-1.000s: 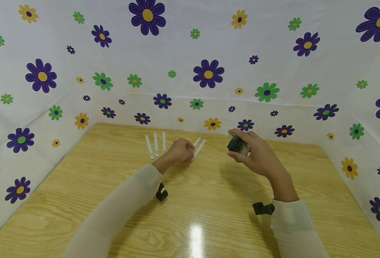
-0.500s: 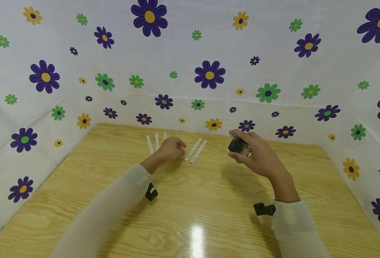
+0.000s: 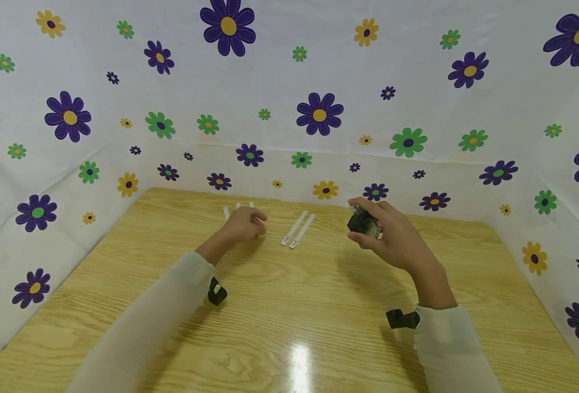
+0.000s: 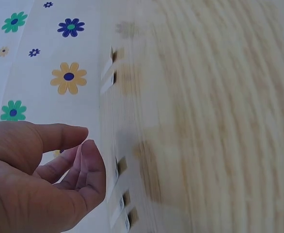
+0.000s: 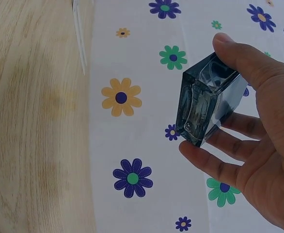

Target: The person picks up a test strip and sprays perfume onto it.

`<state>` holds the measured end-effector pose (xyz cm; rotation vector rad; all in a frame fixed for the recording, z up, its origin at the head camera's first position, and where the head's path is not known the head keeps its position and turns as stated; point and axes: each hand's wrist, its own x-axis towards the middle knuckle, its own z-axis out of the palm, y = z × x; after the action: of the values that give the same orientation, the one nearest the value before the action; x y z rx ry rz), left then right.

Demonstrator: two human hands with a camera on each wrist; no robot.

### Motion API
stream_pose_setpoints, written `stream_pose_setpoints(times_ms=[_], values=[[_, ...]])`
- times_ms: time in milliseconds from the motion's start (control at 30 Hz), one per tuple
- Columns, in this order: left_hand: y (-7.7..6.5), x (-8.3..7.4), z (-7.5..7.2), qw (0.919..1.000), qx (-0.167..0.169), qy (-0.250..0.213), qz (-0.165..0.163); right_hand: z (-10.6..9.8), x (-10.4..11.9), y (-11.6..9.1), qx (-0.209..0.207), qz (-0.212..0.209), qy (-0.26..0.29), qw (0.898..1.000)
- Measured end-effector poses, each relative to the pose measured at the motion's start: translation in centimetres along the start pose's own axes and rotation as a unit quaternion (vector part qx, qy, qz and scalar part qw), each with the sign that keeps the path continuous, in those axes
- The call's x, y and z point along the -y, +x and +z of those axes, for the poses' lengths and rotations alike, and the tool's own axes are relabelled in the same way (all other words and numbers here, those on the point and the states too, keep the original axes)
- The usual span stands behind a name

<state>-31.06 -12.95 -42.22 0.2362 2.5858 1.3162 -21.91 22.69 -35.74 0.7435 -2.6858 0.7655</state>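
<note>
My right hand (image 3: 399,237) holds a dark, clear glass bottle (image 3: 364,222), which looks like a perfume bottle, raised above the table's right side. In the right wrist view the thick glass base of the bottle (image 5: 198,104) faces the camera, gripped between thumb and fingers. My left hand (image 3: 240,225) hovers over three white paper strips (image 3: 226,213) and covers their lower parts. Its fingers are loosely bent with nothing between them; the left wrist view shows thumb and index tip (image 4: 86,136) near each other. Two more white strips (image 3: 295,227) with small printed labels lie slanted between the hands.
The wooden table (image 3: 299,305) carries a bright light reflection near its front. White cloth (image 3: 269,71) printed with flowers encloses the back and both sides. A small black wrist camera (image 3: 217,292) sits on the left cuff and another black camera (image 3: 402,318) on the right.
My left hand has let go of the slanted strips and moved left over the other three. The two slanted strips now lie uncovered. The right hand and bottle have stayed nearly still.
</note>
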Motion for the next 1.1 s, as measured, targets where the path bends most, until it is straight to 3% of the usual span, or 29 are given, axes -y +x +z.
stream_pose_setpoints(times_ms=[567, 1100], values=[[-1.1, 3.6, -3.0, 0.9957, -0.036, -0.066, -0.055, 0.0, 0.1, 0.1, 0.001, -0.007, 0.004, 1.000], [-2.5, 4.9, -4.3, 0.9948, -0.055, -0.048, -0.072, -0.1, 0.0, 0.0, 0.000, -0.009, 0.002, 1.000]])
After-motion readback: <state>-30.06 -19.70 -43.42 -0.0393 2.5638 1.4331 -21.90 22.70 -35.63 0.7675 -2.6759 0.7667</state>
